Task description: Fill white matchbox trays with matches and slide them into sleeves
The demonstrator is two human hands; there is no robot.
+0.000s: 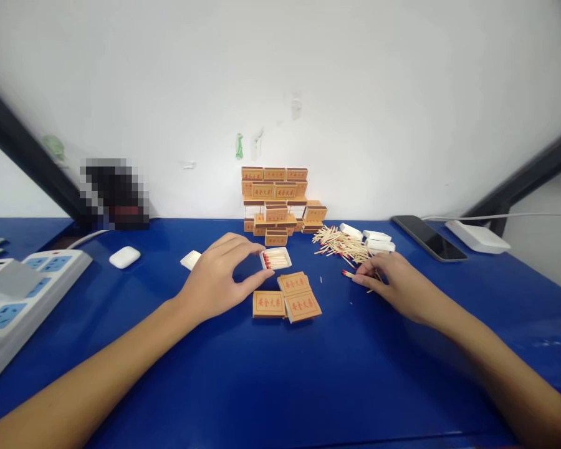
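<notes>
My left hand (219,274) curves over the blue table, its fingertips at the left edge of a white tray of red-tipped matches (275,258); the fingers are apart and hold nothing. Just below the tray lie three flat orange matchbox sleeves (287,300). My right hand (393,284) rests at the near edge of a loose pile of matches (342,244), pinching a few matches (348,274) between thumb and fingers. A wall of stacked orange matchboxes (277,201) stands at the back against the wall.
Several empty white trays (376,240) lie beside the match pile, one more white tray (190,259) at my left hand. A phone (429,237) and white adapter (477,236) are back right. A white earbud case (124,257) and a power strip (14,293) sit left.
</notes>
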